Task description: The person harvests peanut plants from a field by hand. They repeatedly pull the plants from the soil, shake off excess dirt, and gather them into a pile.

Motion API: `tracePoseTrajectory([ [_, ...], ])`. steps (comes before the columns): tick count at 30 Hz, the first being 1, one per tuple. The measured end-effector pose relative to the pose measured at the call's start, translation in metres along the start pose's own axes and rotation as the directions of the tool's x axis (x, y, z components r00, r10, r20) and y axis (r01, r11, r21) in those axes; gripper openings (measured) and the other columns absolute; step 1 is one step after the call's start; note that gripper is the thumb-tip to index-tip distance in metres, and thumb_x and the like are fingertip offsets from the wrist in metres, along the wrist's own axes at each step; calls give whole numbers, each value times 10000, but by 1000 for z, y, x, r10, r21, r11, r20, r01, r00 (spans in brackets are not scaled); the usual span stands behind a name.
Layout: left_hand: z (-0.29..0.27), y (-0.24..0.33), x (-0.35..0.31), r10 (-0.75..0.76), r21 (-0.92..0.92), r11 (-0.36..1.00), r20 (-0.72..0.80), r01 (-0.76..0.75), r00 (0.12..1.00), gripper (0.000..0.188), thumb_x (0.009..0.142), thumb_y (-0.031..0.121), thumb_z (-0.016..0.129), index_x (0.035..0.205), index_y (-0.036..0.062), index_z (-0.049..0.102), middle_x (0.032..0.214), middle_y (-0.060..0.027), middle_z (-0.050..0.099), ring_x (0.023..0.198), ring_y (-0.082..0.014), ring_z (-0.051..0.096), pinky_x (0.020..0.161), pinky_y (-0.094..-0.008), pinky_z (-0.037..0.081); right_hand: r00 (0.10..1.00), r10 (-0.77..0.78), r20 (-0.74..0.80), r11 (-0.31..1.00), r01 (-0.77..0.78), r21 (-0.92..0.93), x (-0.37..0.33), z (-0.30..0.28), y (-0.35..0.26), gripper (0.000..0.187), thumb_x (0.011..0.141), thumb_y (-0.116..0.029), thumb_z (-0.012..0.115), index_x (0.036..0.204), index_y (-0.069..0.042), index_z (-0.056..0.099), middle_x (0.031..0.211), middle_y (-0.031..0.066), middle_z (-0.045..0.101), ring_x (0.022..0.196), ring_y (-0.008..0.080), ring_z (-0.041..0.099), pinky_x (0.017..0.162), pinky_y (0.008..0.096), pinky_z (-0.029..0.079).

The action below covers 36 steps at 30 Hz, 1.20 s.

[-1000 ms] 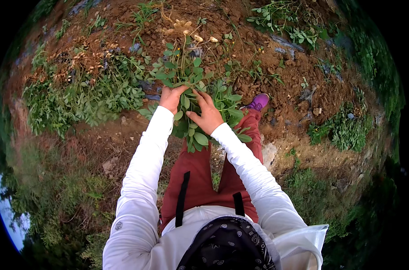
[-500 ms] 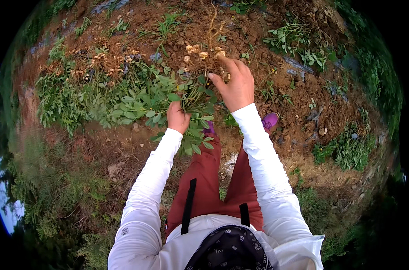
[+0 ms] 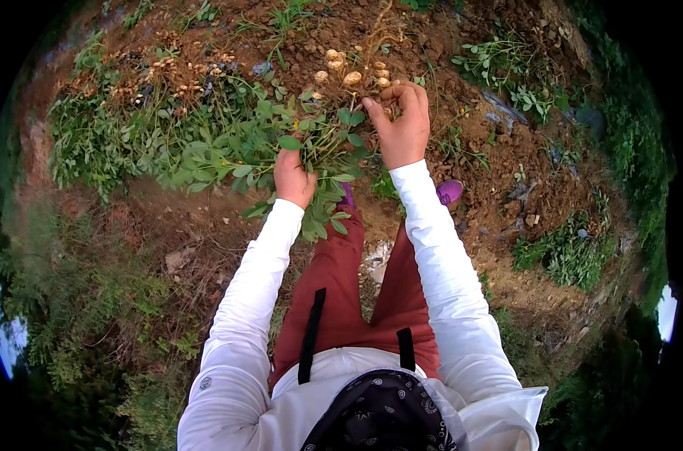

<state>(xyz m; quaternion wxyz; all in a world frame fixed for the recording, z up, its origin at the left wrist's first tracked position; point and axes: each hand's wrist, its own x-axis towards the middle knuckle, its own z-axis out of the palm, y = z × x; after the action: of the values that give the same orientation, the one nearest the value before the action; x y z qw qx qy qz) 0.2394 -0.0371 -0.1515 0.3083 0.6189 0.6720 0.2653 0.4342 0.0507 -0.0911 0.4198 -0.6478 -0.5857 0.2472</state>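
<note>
Above red soil, right hand now higher, pinching pods; left hand still fisted round plant.

Both arms are covered by long white sleeves ending at the wrists; the left sleeve carries a small round emblem near the shoulder. The hands are bare. Trousers are brick red, crossed by two black straps. A purple shoe shows. A black patterned cloth sits at the chest.
</note>
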Motion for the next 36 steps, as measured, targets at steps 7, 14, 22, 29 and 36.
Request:
tracePoseTrajectory([
  [7,-5,-11,1,38,-143,989,15,-35,999,508,637,38,563,1143,23,523,993,-215,565,922,-437,521,795,-446,445,817,247,521,925,-359,125,23,1,22,712,710,-446,745,1156,67,535,1051,187,618,957,295,603,864,367,466],
  [14,-8,-34,-4,-23,-65,997,159,34,987,614,670,171,558,1251,-1,461,1076,-228,592,987,-398,570,865,-384,446,932,132,337,974,-59,-217,14,14,15,470,736,-324,726,1045,5,596,732,196,647,753,332,631,965,468,372],
  [22,-1,-16,-4,13,-34,999,73,-10,997,560,603,19,567,1161,25,514,991,-220,551,920,-450,498,781,-454,440,922,252,295,968,-246,-58,14,12,15,457,777,-318,687,1049,34,578,800,201,662,772,353,629,921,424,398],
  [29,-13,-21,7,-48,-223,972,136,78,989,559,649,26,576,1205,46,514,1025,-211,593,935,-423,550,781,-388,467,949,207,238,977,-189,-99,5,7,10,336,820,-276,653,943,35,613,675,153,624,679,275,616,828,374,444],
  [36,-30,-22,18,-398,-473,711,338,520,853,514,724,-79,587,1222,-20,474,1063,-107,626,972,-187,583,882,-307,432,704,710,25,588,-612,529,10,-18,101,248,866,-164,614,1029,12,554,907,82,651,758,139,588,690,303,460],
])
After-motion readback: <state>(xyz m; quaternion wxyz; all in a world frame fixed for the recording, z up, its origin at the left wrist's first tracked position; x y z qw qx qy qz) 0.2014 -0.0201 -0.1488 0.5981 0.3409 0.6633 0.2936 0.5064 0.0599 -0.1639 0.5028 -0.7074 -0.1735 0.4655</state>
